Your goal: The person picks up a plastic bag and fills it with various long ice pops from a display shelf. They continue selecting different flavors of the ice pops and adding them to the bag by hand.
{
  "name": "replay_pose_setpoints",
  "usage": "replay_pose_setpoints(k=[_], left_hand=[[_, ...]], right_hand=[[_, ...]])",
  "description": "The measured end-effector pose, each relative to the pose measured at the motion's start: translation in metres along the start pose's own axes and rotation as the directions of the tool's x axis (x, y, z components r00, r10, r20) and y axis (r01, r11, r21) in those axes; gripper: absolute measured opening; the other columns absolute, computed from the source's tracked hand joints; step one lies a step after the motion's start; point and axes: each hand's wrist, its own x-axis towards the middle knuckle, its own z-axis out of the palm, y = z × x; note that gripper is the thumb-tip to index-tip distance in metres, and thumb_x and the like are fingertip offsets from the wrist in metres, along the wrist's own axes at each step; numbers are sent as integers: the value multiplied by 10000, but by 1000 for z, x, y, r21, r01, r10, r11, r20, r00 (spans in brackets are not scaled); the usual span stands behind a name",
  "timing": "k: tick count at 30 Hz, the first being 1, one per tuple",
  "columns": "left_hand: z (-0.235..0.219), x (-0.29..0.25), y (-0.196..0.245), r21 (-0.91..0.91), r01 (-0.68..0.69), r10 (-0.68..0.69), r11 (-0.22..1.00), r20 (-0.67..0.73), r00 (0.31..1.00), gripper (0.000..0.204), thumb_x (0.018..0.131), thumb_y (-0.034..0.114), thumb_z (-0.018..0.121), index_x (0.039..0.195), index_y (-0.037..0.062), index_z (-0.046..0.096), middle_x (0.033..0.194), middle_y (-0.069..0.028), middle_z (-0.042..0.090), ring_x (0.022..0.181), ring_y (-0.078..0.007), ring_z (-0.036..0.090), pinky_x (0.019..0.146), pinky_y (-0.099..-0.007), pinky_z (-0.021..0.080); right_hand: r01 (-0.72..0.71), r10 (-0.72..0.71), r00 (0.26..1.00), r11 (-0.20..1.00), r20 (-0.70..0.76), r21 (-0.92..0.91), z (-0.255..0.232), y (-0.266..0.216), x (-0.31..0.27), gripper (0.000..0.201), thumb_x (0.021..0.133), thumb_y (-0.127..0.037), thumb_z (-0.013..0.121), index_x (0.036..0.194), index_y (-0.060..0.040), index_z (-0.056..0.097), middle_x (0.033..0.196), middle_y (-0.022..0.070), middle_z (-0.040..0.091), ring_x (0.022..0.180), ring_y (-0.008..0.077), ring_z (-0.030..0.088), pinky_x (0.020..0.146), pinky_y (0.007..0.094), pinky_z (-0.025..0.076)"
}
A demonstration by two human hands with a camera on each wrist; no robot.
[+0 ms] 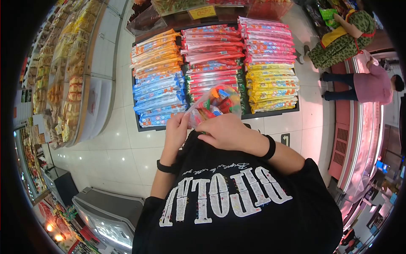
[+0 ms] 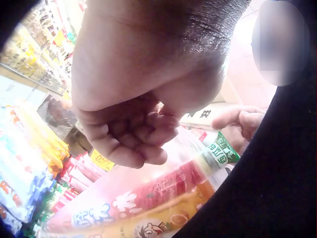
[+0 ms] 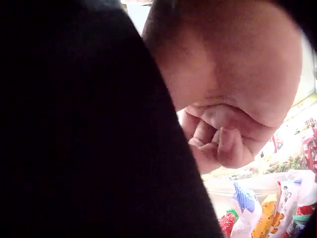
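A clear plastic bag [image 1: 195, 117] of colourful wrapped sticks is in front of the black shirt. At its left edge the left hand [image 1: 176, 132] pinches the plastic between thumb and fingers. The right hand [image 1: 228, 132] lies across the bag's near side, fingers curled at its rim, partly hidden under the hand. In the left wrist view the left hand [image 2: 143, 74] has curled fingers above red and orange packets [image 2: 163, 193]; the right hand [image 2: 242, 124] is beside a green packet end [image 2: 225, 148]. The right wrist view shows the right hand [image 3: 237, 94] with curled fingers, above packets [image 3: 247, 210].
Ahead stands a low display with rows of orange [image 1: 156, 53], blue [image 1: 160, 99], red and pink [image 1: 211, 51], and yellow packets [image 1: 272, 86]. Shelves of packaged goods [image 1: 74, 80] line the left. Two people stand at the right, near a pink-lit cooler [image 1: 353, 139]. A grey freezer [image 1: 110, 207] is at the lower left.
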Motion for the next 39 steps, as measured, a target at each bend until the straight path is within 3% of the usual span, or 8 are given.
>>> replay_pose_setpoints(k=[6,9,12,17,20,26,33,39], left_hand=[[6,4,-4,7,23,-22,1000,-10,1000,327,998,186,540,773,-36,622,625,-62,603,578,-120,576,564,-291,454],[6,4,2,8,26,-26,1000,-85,996,332,996,193,545,765,-36,615,619,-56,593,582,-113,569,564,-289,448],[3,1,3,13,36,-34,999,-142,989,337,995,199,549,763,-35,615,619,-50,591,580,-107,562,561,-283,441],[11,-3,-8,-19,23,-26,1000,-183,983,339,1004,205,549,758,-14,628,648,-30,599,575,-92,552,560,-258,447],[20,-4,-6,-6,21,-22,1000,-231,973,344,990,204,553,762,-41,631,619,-51,599,567,-104,545,544,-277,423],[29,-3,-13,12,47,-42,999,-284,958,350,988,215,550,765,-39,642,616,-51,601,560,-105,541,543,-282,424],[36,-2,-9,-44,55,-66,998,-293,954,343,993,223,542,783,-31,638,621,-33,590,564,-93,534,539,-273,422],[42,-3,-8,-62,2,-22,998,-322,946,341,995,219,546,765,-18,628,626,-20,576,572,-79,508,533,-266,400]], right_hand=[[-82,133,978,954,163,-289,23,32,11,177,886,-233,642,931,-84,727,763,131,692,706,317,690,591,440,531],[6,-17,999,966,38,259,-8,32,-2,207,898,-251,642,945,-74,739,777,125,698,722,301,691,621,405,532],[-105,182,977,868,-114,486,-53,66,-18,239,909,-272,657,978,-54,725,744,109,679,672,205,668,630,344,509],[-529,485,840,831,-243,-170,-46,229,-79,173,884,-189,637,968,-47,689,822,129,695,761,301,677,691,399,535],[-404,420,902,746,-96,-530,-14,289,-112,167,849,-156,645,971,-46,674,895,135,669,899,326,657,796,423,533],[-296,269,952,705,-143,-644,-15,295,-119,254,797,-156,686,1030,-57,663,995,143,607,987,310,608,868,425,495],[-441,334,807,889,-486,-121,-148,194,-130,224,829,-156,694,996,-25,622,902,116,614,777,278,634,684,376,516],[61,201,729,933,-654,355,-216,128,-144,302,800,39,700,1073,0,575,1026,91,615,929,151,592,828,286,494]])
